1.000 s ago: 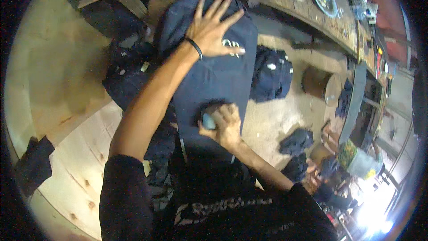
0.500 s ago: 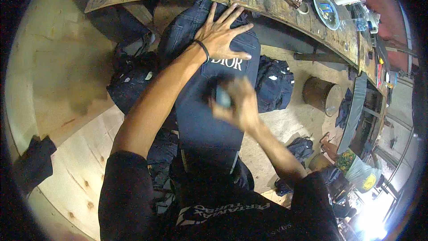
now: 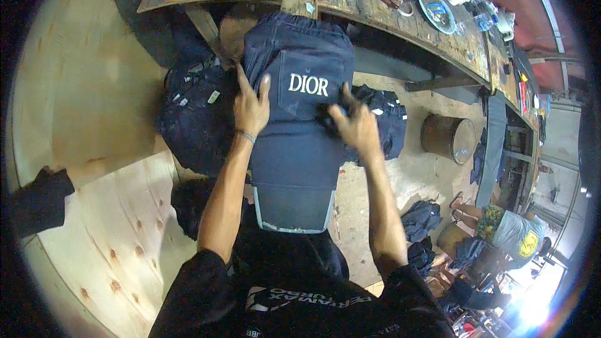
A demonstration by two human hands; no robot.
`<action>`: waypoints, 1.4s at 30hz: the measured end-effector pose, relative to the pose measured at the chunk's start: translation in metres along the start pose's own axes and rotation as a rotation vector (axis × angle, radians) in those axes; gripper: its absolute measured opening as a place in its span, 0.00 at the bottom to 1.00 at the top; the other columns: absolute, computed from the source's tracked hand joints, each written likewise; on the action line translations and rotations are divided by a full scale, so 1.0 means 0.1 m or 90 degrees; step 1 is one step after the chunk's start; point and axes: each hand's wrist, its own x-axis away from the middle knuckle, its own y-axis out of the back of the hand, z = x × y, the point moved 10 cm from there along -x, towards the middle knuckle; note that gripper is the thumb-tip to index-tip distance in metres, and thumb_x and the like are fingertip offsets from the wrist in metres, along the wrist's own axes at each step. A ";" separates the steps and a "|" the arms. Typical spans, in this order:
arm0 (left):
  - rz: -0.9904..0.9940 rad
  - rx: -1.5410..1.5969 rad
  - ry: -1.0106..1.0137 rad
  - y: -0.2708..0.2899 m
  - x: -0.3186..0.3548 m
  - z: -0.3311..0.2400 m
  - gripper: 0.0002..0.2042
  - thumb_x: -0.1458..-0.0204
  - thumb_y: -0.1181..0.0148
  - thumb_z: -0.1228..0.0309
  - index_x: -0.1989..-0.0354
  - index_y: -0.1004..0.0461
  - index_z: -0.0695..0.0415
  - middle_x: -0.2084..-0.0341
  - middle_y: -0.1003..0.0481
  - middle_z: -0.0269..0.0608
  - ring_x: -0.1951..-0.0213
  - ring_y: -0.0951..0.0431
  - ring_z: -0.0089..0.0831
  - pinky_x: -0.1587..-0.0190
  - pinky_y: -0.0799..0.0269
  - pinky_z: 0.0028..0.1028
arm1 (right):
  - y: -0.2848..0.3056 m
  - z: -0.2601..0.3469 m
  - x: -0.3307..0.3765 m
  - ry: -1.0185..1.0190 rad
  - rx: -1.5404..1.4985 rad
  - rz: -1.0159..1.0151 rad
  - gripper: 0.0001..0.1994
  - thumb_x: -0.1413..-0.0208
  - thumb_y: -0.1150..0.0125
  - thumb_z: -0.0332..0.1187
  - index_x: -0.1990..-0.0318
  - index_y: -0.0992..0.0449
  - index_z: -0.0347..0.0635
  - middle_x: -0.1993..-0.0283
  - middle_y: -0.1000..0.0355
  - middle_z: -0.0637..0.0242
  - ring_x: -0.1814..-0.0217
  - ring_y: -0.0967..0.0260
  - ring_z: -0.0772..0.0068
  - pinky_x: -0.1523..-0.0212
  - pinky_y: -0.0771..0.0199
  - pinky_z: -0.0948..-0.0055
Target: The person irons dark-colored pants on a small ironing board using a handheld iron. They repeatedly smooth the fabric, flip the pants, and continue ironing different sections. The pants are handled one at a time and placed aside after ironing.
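Note:
A navy garment (image 3: 294, 150) with a back pocket and white lettering lies stretched lengthwise in front of me, its waistband toward the workbench. My left hand (image 3: 250, 107) rests flat on its left edge beside the pocket, fingers spread and pointing away from me; there is a dark band on the wrist. My right hand (image 3: 358, 126) sits at the garment's right edge below the pocket, fingers curled and pinching the dark cloth there. Whether it also holds something small is hidden by the fingers.
Heaps of dark garments lie to the left (image 3: 194, 119) and right (image 3: 385, 126). A wooden workbench (image 3: 388, 12) with a plate (image 3: 438, 9) and tools runs across the top. A metal bucket (image 3: 447, 139) stands right; another person (image 3: 507, 230) sits lower right. Plywood boards (image 3: 94, 150) lie left.
My left hand slid from the garment's top down to its left edge. My right hand moved from the lower part up to the right edge beside the pocket.

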 end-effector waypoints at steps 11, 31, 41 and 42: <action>0.251 -0.008 0.134 -0.41 2.81 2.79 0.23 0.27 0.50 0.70 0.28 0.36 0.70 0.38 0.27 0.71 0.37 0.27 0.66 0.33 0.32 0.51 | -0.94 0.54 2.82 -0.115 0.089 0.247 0.64 0.52 0.19 0.51 0.15 0.60 0.45 0.20 0.84 0.14 0.37 0.31 0.10 0.54 0.11 0.44; -0.100 0.056 -0.062 0.21 -0.31 -0.44 0.46 0.31 0.47 0.41 0.22 0.50 0.72 0.27 0.41 0.76 0.26 0.42 0.70 0.25 0.43 0.52 | -0.15 0.64 -0.59 0.067 -0.177 0.077 0.42 0.42 0.32 0.53 0.22 0.34 0.45 0.17 0.53 0.32 0.24 0.34 0.36 0.24 0.34 0.53; 0.157 -0.333 -0.430 -0.26 -0.14 -1.11 0.34 0.46 0.30 0.37 0.51 0.16 0.61 0.54 0.20 0.50 0.50 0.20 0.47 0.47 0.25 0.45 | -0.03 -0.08 -1.09 0.039 -0.409 -0.101 0.28 0.39 0.33 0.42 0.35 0.21 0.36 0.27 0.30 0.42 0.27 0.29 0.45 0.27 0.32 0.56; 0.225 -0.350 -0.387 -0.35 -0.31 -1.14 0.34 0.45 0.31 0.37 0.53 0.16 0.62 0.59 0.19 0.49 0.55 0.18 0.46 0.50 0.24 0.44 | -0.02 -0.10 -1.13 0.058 -0.403 -0.124 0.25 0.37 0.35 0.41 0.37 0.19 0.37 0.32 0.26 0.45 0.30 0.27 0.48 0.28 0.31 0.58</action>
